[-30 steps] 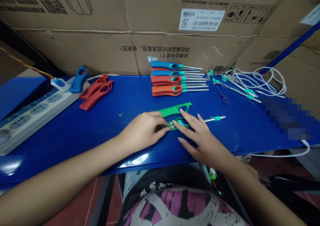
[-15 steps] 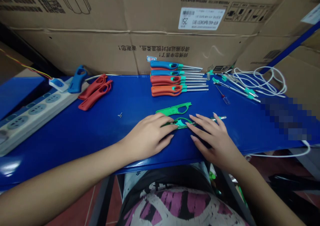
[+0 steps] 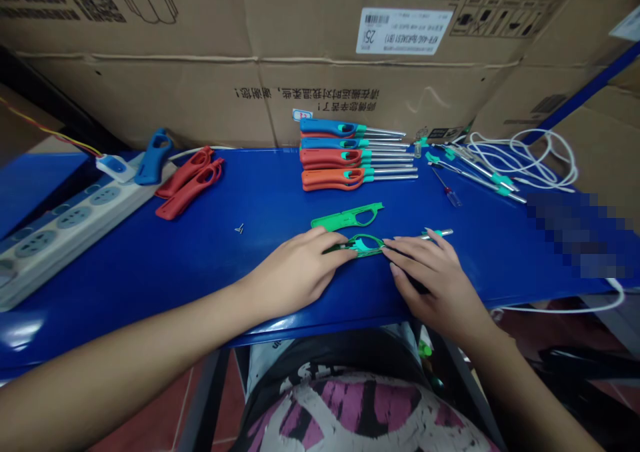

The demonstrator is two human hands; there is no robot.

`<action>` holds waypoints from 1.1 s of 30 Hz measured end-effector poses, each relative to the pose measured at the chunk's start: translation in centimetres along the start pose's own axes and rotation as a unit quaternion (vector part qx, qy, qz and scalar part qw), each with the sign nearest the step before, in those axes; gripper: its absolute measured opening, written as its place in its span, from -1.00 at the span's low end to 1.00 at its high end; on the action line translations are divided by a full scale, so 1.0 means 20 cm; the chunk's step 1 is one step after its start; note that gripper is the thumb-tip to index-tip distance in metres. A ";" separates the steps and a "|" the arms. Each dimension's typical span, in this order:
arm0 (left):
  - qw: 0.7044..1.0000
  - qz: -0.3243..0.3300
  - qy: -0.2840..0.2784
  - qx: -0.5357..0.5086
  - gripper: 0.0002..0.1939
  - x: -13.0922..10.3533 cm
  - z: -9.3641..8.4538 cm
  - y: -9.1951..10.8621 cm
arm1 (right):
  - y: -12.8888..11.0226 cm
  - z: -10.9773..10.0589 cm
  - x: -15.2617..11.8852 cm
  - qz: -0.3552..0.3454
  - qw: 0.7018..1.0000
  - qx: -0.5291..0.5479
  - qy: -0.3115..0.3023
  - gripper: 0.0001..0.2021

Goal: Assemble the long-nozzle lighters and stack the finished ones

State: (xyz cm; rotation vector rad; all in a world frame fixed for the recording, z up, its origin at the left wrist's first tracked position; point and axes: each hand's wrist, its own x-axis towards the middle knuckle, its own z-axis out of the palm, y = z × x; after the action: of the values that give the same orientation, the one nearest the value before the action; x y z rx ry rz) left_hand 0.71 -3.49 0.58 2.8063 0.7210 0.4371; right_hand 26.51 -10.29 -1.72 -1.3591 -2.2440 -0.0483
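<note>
A green lighter half-shell (image 3: 371, 253) with a teal trigger inside lies on the table, its left end covered by my left hand (image 3: 300, 272), whose fingers are closed on it. My right hand (image 3: 431, 269) is over the shell's right end, fingertips together at the metal tube (image 3: 444, 233), which sticks out beyond them. What the right fingertips pinch is partly hidden. Just behind lies a second green half-shell (image 3: 345, 219), touched by neither palm.
Assembled lighters (image 3: 333, 179) are stacked at the back. A screwdriver (image 3: 451, 196), tube parts (image 3: 493, 179) and a white cable (image 3: 530, 162) are right. Small screws (image 3: 239, 228), red shells (image 3: 190, 189), a blue shell (image 3: 155, 159) and a power strip (image 3: 75, 219) are left.
My right hand's fingers have drawn together and lie lower around the tube end of the shell. My left hand's fingers have closed a little more, and it stays on the shell's left end.
</note>
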 end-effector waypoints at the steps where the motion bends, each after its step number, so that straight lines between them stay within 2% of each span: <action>1: 1.000 -0.001 0.000 -0.003 -0.63 0.00 0.00 0.00 | 0.00 0.00 0.00 0.001 1.000 0.000 0.000 -0.71; 9: 1.000 -0.007 -0.011 0.005 -0.61 0.00 0.00 0.01 | 0.00 0.00 0.01 0.005 1.000 -0.017 -0.017 -0.72; 21: 1.000 -0.006 -0.020 0.005 -0.60 0.01 0.00 0.01 | 0.00 -0.01 0.02 0.009 1.000 -0.003 -0.005 -0.73; 26: 1.000 -0.006 -0.018 -0.003 -0.59 0.01 0.00 0.00 | 0.08 -0.06 0.16 -0.011 1.000 -0.002 -0.010 -0.75; 30: 1.000 -0.004 -0.009 -0.008 -0.58 0.00 0.01 -0.02 | 0.19 -0.05 0.33 -0.054 0.994 -0.050 -0.080 -0.70; 33: 1.000 -0.005 0.000 -0.012 -0.58 0.00 0.01 -0.05 | 0.25 -0.03 0.43 -0.071 0.987 -0.062 -0.130 -0.73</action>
State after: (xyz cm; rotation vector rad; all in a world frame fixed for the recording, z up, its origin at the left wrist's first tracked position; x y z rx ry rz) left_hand 0.38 -2.72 0.23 2.7793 0.7241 0.4404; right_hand 27.80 -0.97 1.42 -1.3317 -2.5920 -0.0652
